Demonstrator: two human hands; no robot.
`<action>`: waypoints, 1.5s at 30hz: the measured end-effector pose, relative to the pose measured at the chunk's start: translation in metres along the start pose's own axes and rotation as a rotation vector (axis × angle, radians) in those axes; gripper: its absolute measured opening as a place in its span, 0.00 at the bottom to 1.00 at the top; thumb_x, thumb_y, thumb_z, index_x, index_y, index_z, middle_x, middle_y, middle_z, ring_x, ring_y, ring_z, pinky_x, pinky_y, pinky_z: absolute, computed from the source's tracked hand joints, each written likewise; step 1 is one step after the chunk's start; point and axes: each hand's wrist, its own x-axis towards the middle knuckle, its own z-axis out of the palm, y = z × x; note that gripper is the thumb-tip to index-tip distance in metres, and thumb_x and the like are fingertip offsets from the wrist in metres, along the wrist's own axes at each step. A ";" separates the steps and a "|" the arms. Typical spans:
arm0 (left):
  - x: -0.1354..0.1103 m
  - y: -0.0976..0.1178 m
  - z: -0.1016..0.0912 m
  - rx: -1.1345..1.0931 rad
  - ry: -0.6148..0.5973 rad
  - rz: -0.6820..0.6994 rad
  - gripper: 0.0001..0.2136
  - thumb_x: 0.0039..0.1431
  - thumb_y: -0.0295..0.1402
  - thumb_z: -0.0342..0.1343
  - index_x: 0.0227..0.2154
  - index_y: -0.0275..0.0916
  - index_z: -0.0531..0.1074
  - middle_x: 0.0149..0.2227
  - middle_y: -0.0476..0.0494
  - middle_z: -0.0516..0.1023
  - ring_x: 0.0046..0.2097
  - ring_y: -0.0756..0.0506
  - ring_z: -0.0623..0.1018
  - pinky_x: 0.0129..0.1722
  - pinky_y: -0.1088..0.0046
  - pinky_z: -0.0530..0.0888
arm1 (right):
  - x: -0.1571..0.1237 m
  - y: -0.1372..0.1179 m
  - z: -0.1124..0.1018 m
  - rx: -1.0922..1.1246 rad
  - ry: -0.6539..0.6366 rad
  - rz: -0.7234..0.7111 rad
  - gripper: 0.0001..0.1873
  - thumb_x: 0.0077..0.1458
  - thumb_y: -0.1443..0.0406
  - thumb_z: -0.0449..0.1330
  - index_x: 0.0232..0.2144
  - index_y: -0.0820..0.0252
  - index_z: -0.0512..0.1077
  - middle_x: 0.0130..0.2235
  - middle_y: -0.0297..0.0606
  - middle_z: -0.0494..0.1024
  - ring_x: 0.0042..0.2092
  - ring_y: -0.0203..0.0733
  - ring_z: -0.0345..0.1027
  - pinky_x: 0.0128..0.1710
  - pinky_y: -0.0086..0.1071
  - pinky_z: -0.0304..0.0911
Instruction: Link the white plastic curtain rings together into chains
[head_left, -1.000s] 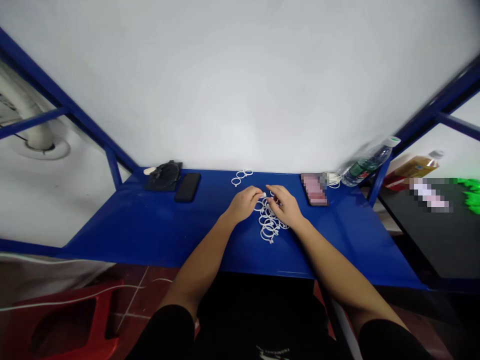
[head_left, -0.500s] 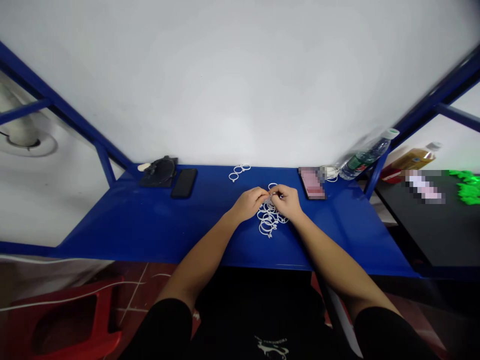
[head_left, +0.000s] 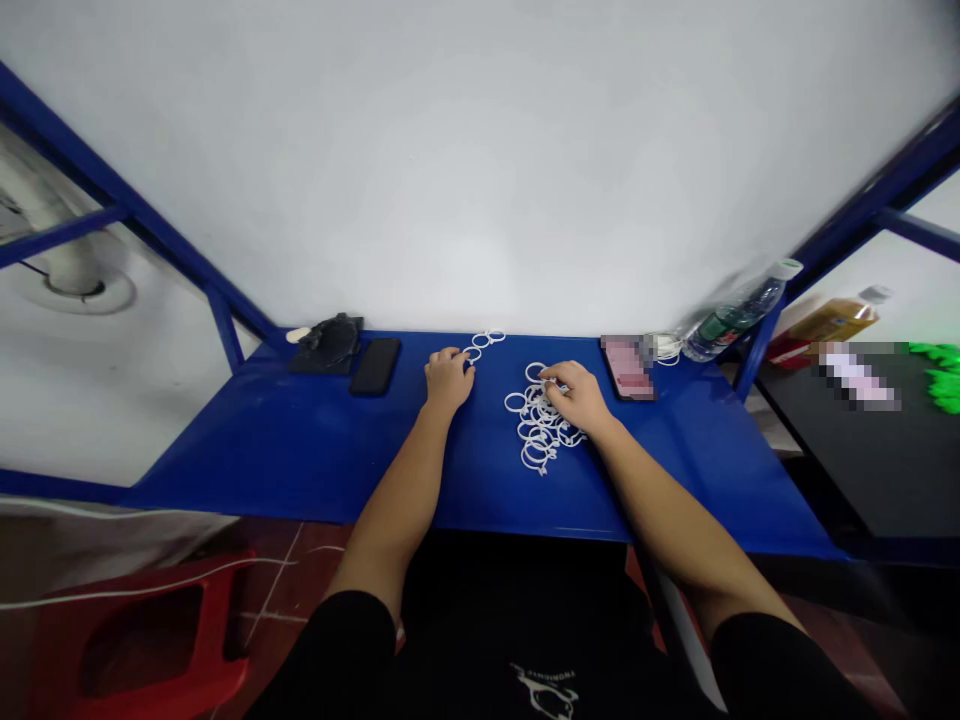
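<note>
A loose pile of white plastic rings (head_left: 536, 432), each with a small tab, lies on the blue tabletop. My right hand (head_left: 577, 395) rests at the pile's upper right, fingers curled and closed on a white ring there; its fingertips hide part of it. Farther back, near the wall, several white rings (head_left: 481, 341) lie in a slanting row. My left hand (head_left: 448, 380) is at the near left end of this row, palm down with the fingers apart, touching or almost touching the nearest ring. Whatever lies beneath its fingers is hidden.
A black phone (head_left: 375, 366) and a crumpled dark bag (head_left: 330, 343) are at the back left. Toward the right are a phone with a pink screen (head_left: 628, 368), a white cable (head_left: 666, 347) and a water bottle (head_left: 739, 318). Blue frame bars border the tabletop (head_left: 300, 450).
My left hand has left my right hand and moved left and back to the row of rings. The right hand stays at the pile, where a ring now shows on the left side.
</note>
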 end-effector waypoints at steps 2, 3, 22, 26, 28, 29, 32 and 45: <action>0.001 -0.002 0.001 0.041 -0.033 -0.029 0.12 0.68 0.37 0.59 0.51 0.46 0.81 0.61 0.39 0.74 0.61 0.32 0.69 0.58 0.52 0.69 | 0.000 0.000 0.000 -0.007 0.012 -0.011 0.10 0.61 0.70 0.58 0.40 0.55 0.79 0.39 0.40 0.85 0.42 0.48 0.76 0.45 0.43 0.71; 0.000 -0.001 0.001 0.051 -0.038 -0.024 0.10 0.68 0.38 0.59 0.48 0.46 0.82 0.61 0.39 0.74 0.61 0.32 0.70 0.57 0.52 0.69 | 0.000 -0.001 0.000 -0.011 0.017 -0.017 0.10 0.61 0.69 0.58 0.40 0.55 0.79 0.39 0.39 0.84 0.41 0.48 0.76 0.45 0.42 0.71; -0.038 0.059 -0.001 -0.675 -0.105 0.439 0.10 0.64 0.42 0.62 0.37 0.39 0.76 0.34 0.48 0.78 0.32 0.50 0.73 0.35 0.72 0.72 | -0.004 -0.021 0.002 0.067 -0.052 -0.078 0.17 0.68 0.65 0.58 0.58 0.52 0.73 0.46 0.42 0.83 0.41 0.45 0.76 0.44 0.41 0.71; -0.043 0.061 -0.008 -0.621 -0.183 0.481 0.15 0.68 0.46 0.56 0.33 0.39 0.74 0.28 0.51 0.74 0.29 0.50 0.71 0.32 0.73 0.67 | -0.001 -0.027 -0.003 0.101 -0.023 -0.131 0.13 0.70 0.66 0.56 0.52 0.52 0.75 0.44 0.42 0.82 0.45 0.47 0.76 0.46 0.41 0.70; -0.042 0.060 -0.010 -0.616 -0.213 0.490 0.18 0.72 0.46 0.51 0.32 0.39 0.73 0.28 0.50 0.76 0.30 0.49 0.74 0.34 0.72 0.68 | 0.000 -0.027 -0.005 0.129 -0.029 -0.127 0.10 0.69 0.66 0.56 0.48 0.53 0.75 0.43 0.41 0.82 0.44 0.46 0.75 0.45 0.40 0.69; -0.042 0.060 -0.011 -0.618 -0.229 0.492 0.19 0.73 0.47 0.49 0.32 0.39 0.73 0.29 0.49 0.77 0.31 0.49 0.75 0.35 0.72 0.69 | 0.000 -0.027 -0.005 0.140 -0.042 -0.122 0.09 0.68 0.66 0.56 0.46 0.54 0.75 0.42 0.41 0.81 0.43 0.46 0.75 0.44 0.39 0.69; -0.042 0.060 -0.011 -0.610 -0.259 0.508 0.22 0.75 0.48 0.45 0.29 0.39 0.71 0.29 0.47 0.79 0.32 0.48 0.77 0.37 0.71 0.70 | -0.002 -0.025 -0.005 0.148 -0.093 -0.091 0.05 0.66 0.66 0.57 0.41 0.55 0.73 0.37 0.38 0.79 0.36 0.43 0.72 0.38 0.36 0.66; -0.055 0.075 -0.006 -0.711 -0.350 0.507 0.26 0.76 0.49 0.41 0.27 0.39 0.71 0.27 0.47 0.80 0.30 0.48 0.78 0.37 0.71 0.71 | -0.006 -0.021 -0.003 0.344 -0.046 0.027 0.05 0.57 0.68 0.57 0.33 0.56 0.74 0.27 0.32 0.77 0.28 0.38 0.70 0.31 0.32 0.63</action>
